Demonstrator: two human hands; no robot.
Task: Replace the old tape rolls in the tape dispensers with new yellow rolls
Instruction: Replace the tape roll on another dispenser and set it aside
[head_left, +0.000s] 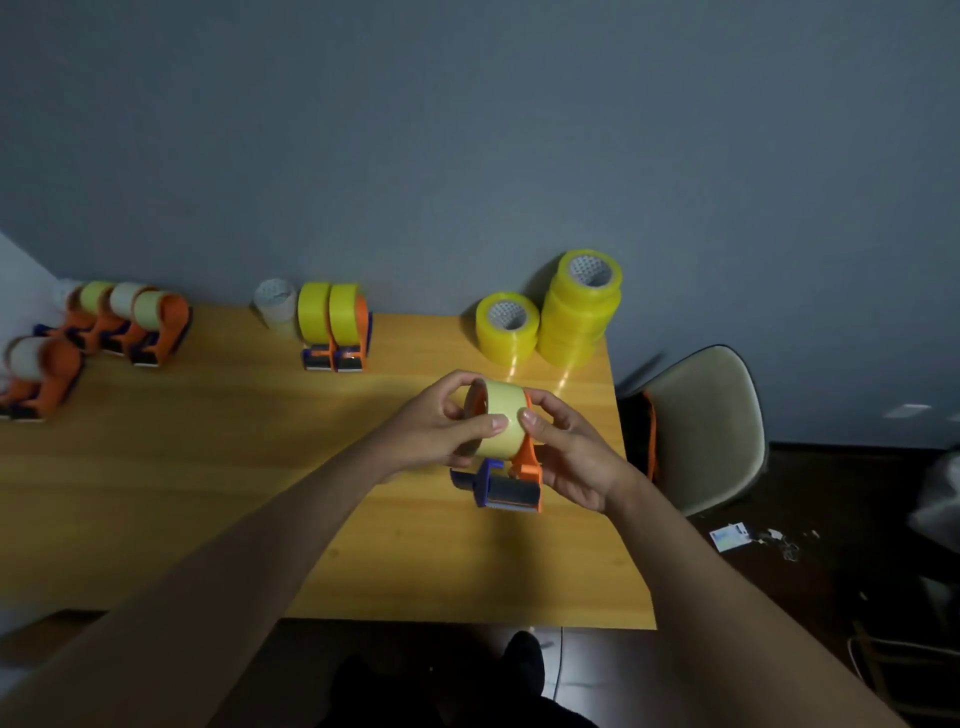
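Your left hand (441, 421) and right hand (571, 452) both hold the pale old roll (501, 418) on its dispenser (511, 483), two dispensers (335, 327) already have yellow, and four at the left (98, 332) still wait.

Plain office or back room: bare grey-blue wall (467, 130), wooden table (208, 493) against it, moulded shell chair (711, 415) alongside, dark floor (831, 519) littered with paper scraps (730, 536).
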